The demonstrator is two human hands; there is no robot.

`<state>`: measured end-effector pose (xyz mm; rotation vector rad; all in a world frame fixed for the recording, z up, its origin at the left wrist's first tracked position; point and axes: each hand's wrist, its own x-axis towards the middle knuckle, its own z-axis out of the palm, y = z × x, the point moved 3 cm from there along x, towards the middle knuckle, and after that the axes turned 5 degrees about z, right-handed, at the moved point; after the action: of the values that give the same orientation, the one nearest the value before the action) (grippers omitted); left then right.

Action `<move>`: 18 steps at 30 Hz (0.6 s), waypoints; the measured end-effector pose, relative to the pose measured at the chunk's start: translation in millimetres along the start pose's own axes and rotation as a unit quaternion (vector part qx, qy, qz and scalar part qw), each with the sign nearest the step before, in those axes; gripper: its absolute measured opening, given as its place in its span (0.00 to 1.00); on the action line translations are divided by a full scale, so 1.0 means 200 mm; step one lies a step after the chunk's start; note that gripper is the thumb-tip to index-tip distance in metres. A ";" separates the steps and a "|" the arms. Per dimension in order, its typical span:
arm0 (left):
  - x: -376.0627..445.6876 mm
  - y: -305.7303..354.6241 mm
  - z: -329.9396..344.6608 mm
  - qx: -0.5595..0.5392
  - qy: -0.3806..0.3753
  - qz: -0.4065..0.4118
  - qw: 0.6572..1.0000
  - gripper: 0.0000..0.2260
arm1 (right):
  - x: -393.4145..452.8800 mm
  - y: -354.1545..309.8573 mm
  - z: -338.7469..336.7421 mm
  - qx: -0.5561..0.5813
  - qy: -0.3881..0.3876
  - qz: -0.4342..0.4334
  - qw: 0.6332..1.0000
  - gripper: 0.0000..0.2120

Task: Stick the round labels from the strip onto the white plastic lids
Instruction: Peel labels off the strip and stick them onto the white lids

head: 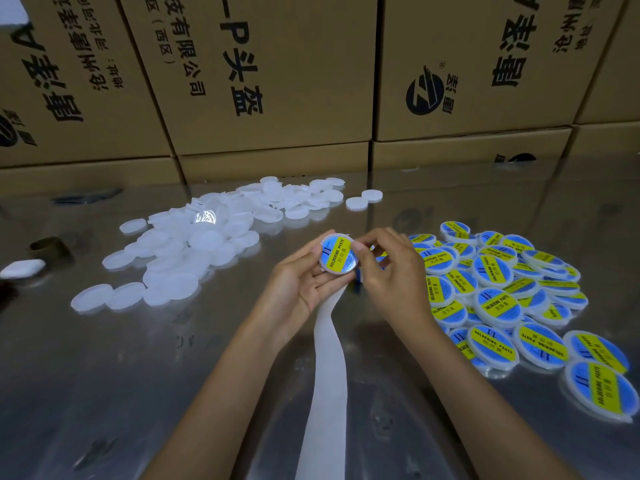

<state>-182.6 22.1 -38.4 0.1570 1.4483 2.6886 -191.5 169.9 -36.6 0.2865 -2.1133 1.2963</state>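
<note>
Between hands: round glossy-labelled lid

Dim, glare on steel table (edges bowed).

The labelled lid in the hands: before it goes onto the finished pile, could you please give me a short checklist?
1. Label sits on the held lid: ok.
2. Label centred, no bubbles: cannot tell.
3. Left hand supports the lid from below: ok.
4. Right hand touches the lid's right edge: ok.
5. Finished pile lies at the right: ok.
6. Backing strip hangs free below the hands: ok.
</note>
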 end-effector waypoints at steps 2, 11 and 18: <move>0.00 0.00 0.00 0.002 0.004 0.012 1.000 0.16 | -0.01 -0.01 0.00 0.003 0.000 0.016 1.000 0.06; 0.01 -0.02 -0.01 0.011 -0.001 0.010 1.000 0.16 | -0.01 -0.02 -0.02 -0.116 0.023 -0.018 0.993 0.19; 0.04 -0.02 -0.13 0.035 0.074 0.017 0.996 0.13 | 0.05 0.15 -0.24 -0.374 0.080 0.155 0.911 0.22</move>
<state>-193.1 4.5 -55.8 -0.0146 1.5964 2.7296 -194.9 227.3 -37.1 -0.4837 -2.3871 0.5422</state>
